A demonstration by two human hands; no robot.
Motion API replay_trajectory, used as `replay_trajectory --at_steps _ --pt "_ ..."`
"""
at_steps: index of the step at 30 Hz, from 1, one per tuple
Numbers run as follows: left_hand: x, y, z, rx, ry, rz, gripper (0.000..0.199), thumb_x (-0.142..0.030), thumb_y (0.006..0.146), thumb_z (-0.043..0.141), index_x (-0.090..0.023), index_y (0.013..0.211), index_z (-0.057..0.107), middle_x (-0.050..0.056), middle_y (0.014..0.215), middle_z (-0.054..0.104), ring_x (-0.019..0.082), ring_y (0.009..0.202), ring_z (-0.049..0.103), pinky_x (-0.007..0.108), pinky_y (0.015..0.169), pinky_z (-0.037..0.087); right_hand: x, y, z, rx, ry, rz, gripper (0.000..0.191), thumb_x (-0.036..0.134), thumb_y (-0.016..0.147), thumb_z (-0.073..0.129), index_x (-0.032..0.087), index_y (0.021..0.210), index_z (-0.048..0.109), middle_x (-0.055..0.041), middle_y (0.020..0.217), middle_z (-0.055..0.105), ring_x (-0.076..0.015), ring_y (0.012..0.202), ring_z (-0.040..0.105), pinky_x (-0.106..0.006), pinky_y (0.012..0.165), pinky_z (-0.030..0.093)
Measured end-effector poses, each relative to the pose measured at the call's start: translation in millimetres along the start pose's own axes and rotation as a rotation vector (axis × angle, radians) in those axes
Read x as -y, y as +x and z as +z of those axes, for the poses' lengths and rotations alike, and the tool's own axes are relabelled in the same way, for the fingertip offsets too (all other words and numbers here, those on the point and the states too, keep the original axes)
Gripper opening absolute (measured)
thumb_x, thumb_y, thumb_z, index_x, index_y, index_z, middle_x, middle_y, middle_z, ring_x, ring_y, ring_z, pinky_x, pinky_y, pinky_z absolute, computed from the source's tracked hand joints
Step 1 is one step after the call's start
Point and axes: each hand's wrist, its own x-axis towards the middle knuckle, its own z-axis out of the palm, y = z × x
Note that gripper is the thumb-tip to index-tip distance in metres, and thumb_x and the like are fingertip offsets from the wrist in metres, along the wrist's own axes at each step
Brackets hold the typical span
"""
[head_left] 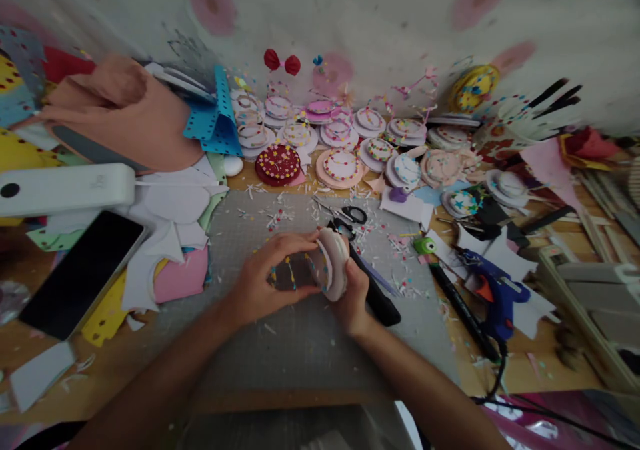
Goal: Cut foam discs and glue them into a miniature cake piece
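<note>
Over the cutting mat (225,357), both hands hold a small white layered round craft piece (334,263), shaped like a miniature hat or cake and tipped up on its edge. My left hand (265,273) grips its left rim between thumb and fingers. Thin strips with coloured dots (291,273) stick out from the piece into the gap of that hand. My right hand (354,290) is closed around the other side, its thumb on the back and its fingers mostly hidden. Behind the right hand lie black-handled scissors (355,214) and a thick black tool (383,300).
Several decorated round pieces (340,165) stand in rows along the wall. At right lie a blue glue gun (493,290) with its cable and a black pen (463,310). A phone (85,273), white device (65,189) and foam sheets (183,277) crowd the left. White scraps litter the mat.
</note>
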Motion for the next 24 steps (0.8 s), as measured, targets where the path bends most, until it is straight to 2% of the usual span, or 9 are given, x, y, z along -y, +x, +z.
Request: replay_trajectory --at_steps 4,8,12,17,20,24 --pt "0.1 4.8 -8.0 0.074 0.076 0.115 0.051 -0.019 0.077 0.076 -0.024 0.124 0.056 0.013 0.129 0.063 0.026 0.122 0.058 0.045 0.104 0.045 5.4 2.9 2.2 0.009 0.098 0.162 0.055 0.071 0.077 0.043 0.026 0.105 0.061 -0.0056 0.106 0.067 -0.0291 0.106 0.062 -0.047 0.094 0.049" --pt "-0.8 5.1 -8.6 0.036 0.031 0.079 0.056 -0.020 0.073 0.080 -0.026 0.124 0.058 0.011 0.128 0.065 0.026 0.119 0.060 0.042 0.103 0.046 7.9 3.0 3.5 -0.006 0.168 0.216 0.057 0.071 0.077 0.045 0.025 0.105 0.063 -0.0052 0.106 0.069 -0.0287 0.103 0.063 -0.048 0.093 0.049" --pt "-0.4 2.1 -4.7 0.000 -0.020 -0.021 0.063 -0.023 0.068 0.085 -0.027 0.125 0.058 0.009 0.128 0.065 0.024 0.118 0.061 0.038 0.102 0.047 2.5 2.4 0.9 0.008 0.095 0.127 0.056 0.072 0.080 0.041 0.025 0.104 0.062 -0.0052 0.103 0.067 -0.0281 0.104 0.062 -0.047 0.094 0.048" --pt "-0.6 -1.8 2.9 -0.049 -0.144 -0.163 0.065 -0.023 0.065 0.087 -0.027 0.124 0.059 0.009 0.126 0.065 0.025 0.116 0.061 0.038 0.101 0.048 -4.3 1.1 -3.0 0.021 0.003 0.012 0.058 0.071 0.081 0.043 0.028 0.116 0.056 -0.0052 0.109 0.062 -0.0287 0.107 0.059 -0.045 0.092 0.049" --pt "-2.6 -2.3 7.4 -0.078 -0.286 -0.236 0.066 -0.021 0.064 0.087 -0.026 0.124 0.058 0.009 0.125 0.064 0.025 0.115 0.062 0.039 0.100 0.050 -2.8 -0.7 -3.2 0.047 -0.055 -0.081 0.057 0.068 0.082 0.045 0.028 0.122 0.052 -0.0050 0.113 0.059 -0.0283 0.109 0.057 -0.044 0.093 0.048" --pt "-2.5 -1.6 10.5 -0.075 -0.542 -0.320 0.078 -0.017 0.064 0.087 -0.030 0.130 0.049 0.009 0.130 0.062 0.025 0.118 0.061 0.038 0.099 0.051 3.1 -1.9 -3.1 0.080 -0.057 -0.156 0.054 0.065 0.085 0.047 0.031 0.127 0.048 -0.0035 0.116 0.056 -0.0261 0.109 0.055 -0.041 0.092 0.048"
